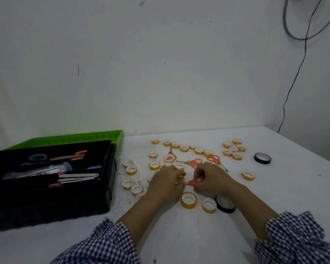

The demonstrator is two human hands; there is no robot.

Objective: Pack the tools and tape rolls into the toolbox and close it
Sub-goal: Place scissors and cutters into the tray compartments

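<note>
A person in checked sleeves (pixel 107 242) works at a white table (pixel 274 197), both hands meeting at centre frame. The right hand (pixel 211 178) has its fingers curled round the handle of a pair of orange scissors (pixel 195 181). The left hand (pixel 166 182) is also curled, and seems to pinch the blade tip, though blur makes this uncertain.

Many small yellow tape rolls (pixel 188 200) lie scattered around the hands and towards the back of the table. Three more orange-handled scissors (pixel 194 162) lie among them, just above the hands. A black tape roll (pixel 262 158) sits apart at right.

At the left of the frame stands the black toolbox (pixel 111 180), open, its green lid (pixel 74 138) tipped back. Its tray already holds scissors and metal tools.
</note>
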